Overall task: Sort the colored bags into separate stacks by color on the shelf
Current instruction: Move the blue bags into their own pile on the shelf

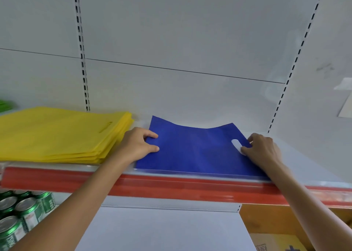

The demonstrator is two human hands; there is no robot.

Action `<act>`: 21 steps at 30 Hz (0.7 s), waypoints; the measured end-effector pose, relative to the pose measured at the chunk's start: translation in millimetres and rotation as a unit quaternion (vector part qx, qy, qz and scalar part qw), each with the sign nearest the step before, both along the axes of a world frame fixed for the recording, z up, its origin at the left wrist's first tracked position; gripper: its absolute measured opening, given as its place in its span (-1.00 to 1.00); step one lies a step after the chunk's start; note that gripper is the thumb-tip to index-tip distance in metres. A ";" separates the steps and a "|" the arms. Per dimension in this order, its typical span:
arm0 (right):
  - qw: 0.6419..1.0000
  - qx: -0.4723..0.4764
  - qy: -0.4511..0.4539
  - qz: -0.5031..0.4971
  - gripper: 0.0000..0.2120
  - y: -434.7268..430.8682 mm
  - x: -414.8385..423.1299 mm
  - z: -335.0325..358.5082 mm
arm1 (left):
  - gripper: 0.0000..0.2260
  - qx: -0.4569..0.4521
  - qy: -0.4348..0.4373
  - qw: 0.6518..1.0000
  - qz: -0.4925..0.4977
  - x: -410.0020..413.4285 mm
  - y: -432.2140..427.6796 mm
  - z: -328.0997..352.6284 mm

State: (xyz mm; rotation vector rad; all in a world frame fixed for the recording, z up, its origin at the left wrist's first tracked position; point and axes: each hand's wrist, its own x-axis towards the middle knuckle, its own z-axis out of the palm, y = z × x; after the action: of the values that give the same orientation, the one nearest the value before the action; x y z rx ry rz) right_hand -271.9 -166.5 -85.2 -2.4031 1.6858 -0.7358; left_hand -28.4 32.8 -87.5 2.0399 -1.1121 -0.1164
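Note:
A blue bag [194, 150] lies flat on the white shelf [308, 167], its oval handle cut-out toward the right. My left hand [138, 144] holds the bag's left edge, thumb and fingers curled onto the fabric. My right hand [262, 148] pinches the right edge beside the handle hole. To the left sits a stack of several yellow bags [57, 134], its right edge close to my left hand. A sliver of something green [4, 105] shows at the far left behind the yellow stack.
The shelf's front carries a red price strip [171, 186]. Green cans [21, 212] stand on the lower shelf at left. A cardboard box [276, 228] sits at lower right. Slotted uprights run up the white back wall [171, 41].

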 end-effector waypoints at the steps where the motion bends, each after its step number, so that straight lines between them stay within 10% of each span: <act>1: 1.000 0.002 -0.008 0.005 -0.73 -0.9 -0.5 0.0 | -0.66 -0.005 -0.005 1.000 0.002 -1.4 -0.6 0.9; 21: 0.990 -0.105 -0.058 0.076 -0.72 167.1 106.1 102.7 | -0.68 -0.103 -0.048 0.993 0.008 111.9 170.3 95.1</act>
State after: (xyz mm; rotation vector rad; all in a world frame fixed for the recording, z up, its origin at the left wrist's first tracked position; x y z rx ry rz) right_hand -165.8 0.5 17.6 -2.5343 1.4260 -1.0526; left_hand 83.5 203.1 7.5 1.8855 -1.1179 0.1032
